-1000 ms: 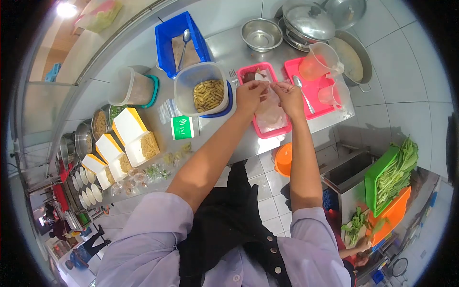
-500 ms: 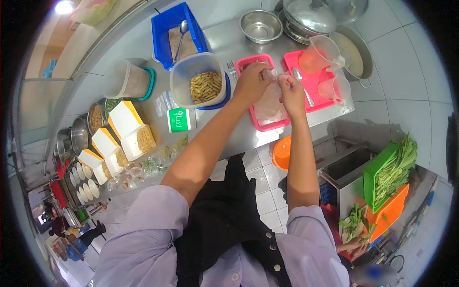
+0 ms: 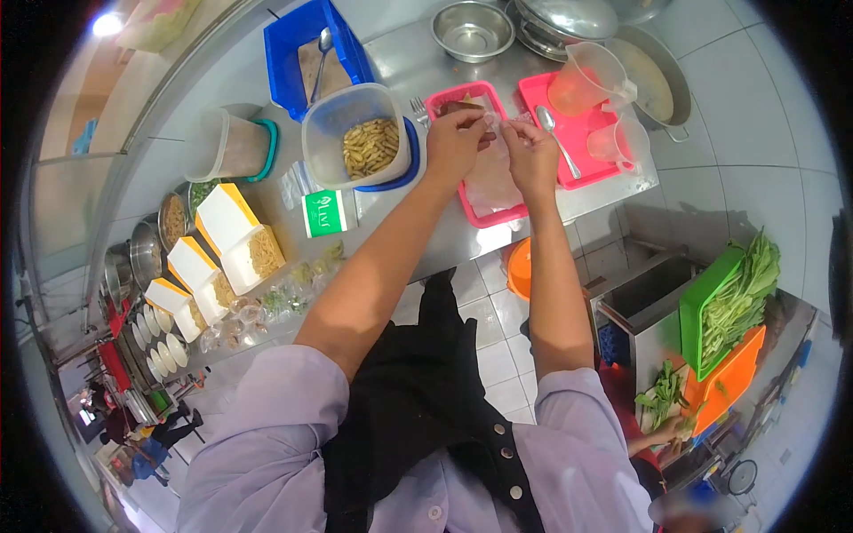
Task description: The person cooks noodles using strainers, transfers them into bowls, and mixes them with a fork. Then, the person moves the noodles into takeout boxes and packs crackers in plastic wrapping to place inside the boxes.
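Observation:
Over a pink basket (image 3: 499, 216), my left hand (image 3: 456, 142) and my right hand (image 3: 531, 153) face each other with fingertips pinched close together. Between them is a thin clear plastic bag (image 3: 499, 129), its edges hard to make out. More clear plastic (image 3: 491, 182) lies in the basket below, with something brown at its far end. Left of the basket stands a clear tub (image 3: 320, 142) of small yellow-brown pieces (image 3: 370, 147), beside a fork (image 3: 419, 110). To the right, a pink tray (image 3: 577, 133) holds a spoon (image 3: 558, 142) and two clear jugs (image 3: 582, 82).
A blue bin (image 3: 286, 75) with a spoon, a steel bowl (image 3: 473, 32) and pots stand at the back. Open noodle boxes (image 3: 251, 258), small bags and a green-white packet (image 3: 323, 213) are at left. At lower right, a co-worker's hands (image 3: 673, 432) are near leafy greens (image 3: 736, 302).
The view has shifted, so the table items sit slightly higher and further left. My hands stay pinched over the basket, and the fingers have moved a little. The co-worker's hands have moved by the greens.

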`<state>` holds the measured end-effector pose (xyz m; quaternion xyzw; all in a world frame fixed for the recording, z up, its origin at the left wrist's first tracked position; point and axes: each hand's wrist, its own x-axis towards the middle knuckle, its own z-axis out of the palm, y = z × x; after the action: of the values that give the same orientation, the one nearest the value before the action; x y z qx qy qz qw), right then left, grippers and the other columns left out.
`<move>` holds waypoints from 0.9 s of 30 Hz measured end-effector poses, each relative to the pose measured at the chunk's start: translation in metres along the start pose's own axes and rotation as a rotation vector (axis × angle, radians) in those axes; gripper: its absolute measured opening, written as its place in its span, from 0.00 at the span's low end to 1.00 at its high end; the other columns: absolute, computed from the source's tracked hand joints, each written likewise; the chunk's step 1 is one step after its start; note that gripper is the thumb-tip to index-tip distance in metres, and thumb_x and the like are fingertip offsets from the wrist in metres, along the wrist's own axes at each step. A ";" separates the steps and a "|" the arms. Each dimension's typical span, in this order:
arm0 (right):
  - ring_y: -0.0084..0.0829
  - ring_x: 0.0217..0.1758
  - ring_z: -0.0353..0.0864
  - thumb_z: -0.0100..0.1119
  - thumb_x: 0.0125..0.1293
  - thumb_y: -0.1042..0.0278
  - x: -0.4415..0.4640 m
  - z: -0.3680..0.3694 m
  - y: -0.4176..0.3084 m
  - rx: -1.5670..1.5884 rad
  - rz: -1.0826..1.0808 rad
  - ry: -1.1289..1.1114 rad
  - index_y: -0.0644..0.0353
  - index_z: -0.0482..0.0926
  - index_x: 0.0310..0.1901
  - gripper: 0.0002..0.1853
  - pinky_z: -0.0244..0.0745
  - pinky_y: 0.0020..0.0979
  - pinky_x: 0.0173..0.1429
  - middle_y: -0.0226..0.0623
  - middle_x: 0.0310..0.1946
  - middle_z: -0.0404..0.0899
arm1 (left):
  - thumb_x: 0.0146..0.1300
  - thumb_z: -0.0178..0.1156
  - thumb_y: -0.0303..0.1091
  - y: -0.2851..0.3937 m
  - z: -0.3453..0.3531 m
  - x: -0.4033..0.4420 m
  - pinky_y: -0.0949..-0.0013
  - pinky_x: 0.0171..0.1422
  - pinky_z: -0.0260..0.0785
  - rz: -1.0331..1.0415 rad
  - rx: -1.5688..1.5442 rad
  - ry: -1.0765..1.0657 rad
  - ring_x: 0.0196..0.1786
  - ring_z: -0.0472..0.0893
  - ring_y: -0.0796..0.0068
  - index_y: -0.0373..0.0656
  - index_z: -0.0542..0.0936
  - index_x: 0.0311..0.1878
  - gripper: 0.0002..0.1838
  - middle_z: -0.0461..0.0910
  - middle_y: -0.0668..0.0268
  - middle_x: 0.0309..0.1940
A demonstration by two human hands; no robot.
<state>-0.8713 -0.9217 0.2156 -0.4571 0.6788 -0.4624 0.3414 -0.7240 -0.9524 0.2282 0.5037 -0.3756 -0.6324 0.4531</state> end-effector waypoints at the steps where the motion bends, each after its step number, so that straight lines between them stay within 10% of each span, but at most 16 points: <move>1: 0.28 0.43 0.91 0.73 0.73 0.58 0.000 0.003 0.003 0.028 0.015 0.011 0.59 0.94 0.50 0.14 0.82 0.34 0.53 0.43 0.40 0.93 | 0.75 0.70 0.30 -0.002 0.000 -0.002 0.71 0.46 0.87 -0.010 -0.034 0.014 0.41 0.93 0.69 0.31 0.88 0.56 0.13 0.91 0.58 0.42; 19: 0.32 0.44 0.91 0.65 0.79 0.66 0.007 0.002 -0.002 0.094 -0.021 -0.037 0.64 0.87 0.50 0.10 0.82 0.34 0.53 0.44 0.41 0.92 | 0.79 0.65 0.28 -0.002 -0.009 -0.007 0.67 0.55 0.89 0.039 0.026 -0.027 0.48 0.93 0.66 0.31 0.85 0.58 0.12 0.89 0.57 0.48; 27: 0.48 0.45 0.88 0.68 0.72 0.70 0.000 -0.019 -0.021 -0.348 -0.434 -0.037 0.59 0.92 0.46 0.07 0.82 0.43 0.51 0.43 0.42 0.86 | 0.79 0.65 0.29 0.004 -0.007 -0.007 0.69 0.54 0.88 0.033 0.086 -0.048 0.47 0.92 0.68 0.31 0.85 0.60 0.13 0.90 0.57 0.47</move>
<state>-0.8814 -0.9193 0.2416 -0.6519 0.6278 -0.3930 0.1628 -0.7156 -0.9467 0.2328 0.5010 -0.4214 -0.6202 0.4322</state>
